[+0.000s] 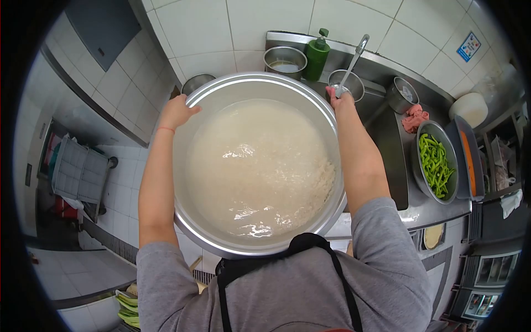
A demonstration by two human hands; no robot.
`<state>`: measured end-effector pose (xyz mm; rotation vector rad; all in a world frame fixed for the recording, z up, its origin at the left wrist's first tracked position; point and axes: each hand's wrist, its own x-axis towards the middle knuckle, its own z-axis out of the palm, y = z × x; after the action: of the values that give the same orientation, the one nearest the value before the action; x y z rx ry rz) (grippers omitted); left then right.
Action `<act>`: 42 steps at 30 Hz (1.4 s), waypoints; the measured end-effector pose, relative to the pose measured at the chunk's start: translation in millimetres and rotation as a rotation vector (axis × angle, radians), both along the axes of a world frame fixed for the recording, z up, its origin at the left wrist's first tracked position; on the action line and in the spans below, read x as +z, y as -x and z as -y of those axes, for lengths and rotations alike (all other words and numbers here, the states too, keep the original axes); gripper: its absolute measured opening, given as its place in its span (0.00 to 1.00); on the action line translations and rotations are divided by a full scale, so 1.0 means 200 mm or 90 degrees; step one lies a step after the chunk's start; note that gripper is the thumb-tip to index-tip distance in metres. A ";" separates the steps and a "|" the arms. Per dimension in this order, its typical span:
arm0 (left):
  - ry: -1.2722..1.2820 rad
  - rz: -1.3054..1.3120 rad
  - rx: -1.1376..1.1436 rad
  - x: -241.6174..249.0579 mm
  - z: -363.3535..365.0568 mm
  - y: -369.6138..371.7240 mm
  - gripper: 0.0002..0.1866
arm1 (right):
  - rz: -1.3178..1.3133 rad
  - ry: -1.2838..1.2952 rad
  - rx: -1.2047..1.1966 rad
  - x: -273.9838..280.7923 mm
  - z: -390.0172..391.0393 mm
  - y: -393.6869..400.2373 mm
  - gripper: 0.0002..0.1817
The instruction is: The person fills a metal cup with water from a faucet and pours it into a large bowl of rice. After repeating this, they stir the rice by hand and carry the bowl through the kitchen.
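Large steel basin (pixel 194 99) — cloudy water over white rice (pixel 310 182) (held level).

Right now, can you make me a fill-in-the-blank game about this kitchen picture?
1. The big metal bowl is full of cloudy water and ____.
2. The left hand and the right hand each grip the bowl's ____.
3. The soap bottle by the sink is coloured ____.
4. The smaller bowl on the counter holds green ____.

Missing words: rice; rim; green; beans

a green soap bottle (pixel 317 55) stands at top centre. a bowl of green beans (pixel 436 164) sits at right, a pink cloth (pixel 415 118) above it.
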<state>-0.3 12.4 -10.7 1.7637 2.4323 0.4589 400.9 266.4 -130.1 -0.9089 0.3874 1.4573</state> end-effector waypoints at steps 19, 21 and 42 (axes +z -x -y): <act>-0.016 0.005 -0.008 -0.01 -0.01 0.01 0.23 | 0.162 -0.018 0.031 -0.02 0.00 -0.03 0.34; -0.015 0.007 -0.012 -0.01 -0.01 0.02 0.23 | 0.188 0.011 0.026 0.24 0.24 0.05 0.32; -0.019 0.015 -0.016 -0.01 -0.01 0.02 0.23 | 0.188 -0.067 0.146 0.14 0.14 0.02 0.25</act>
<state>-3.6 13.7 -13.1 1.7885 2.3961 0.5134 397.3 239.1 -101.2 -1.0913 -0.0125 1.5058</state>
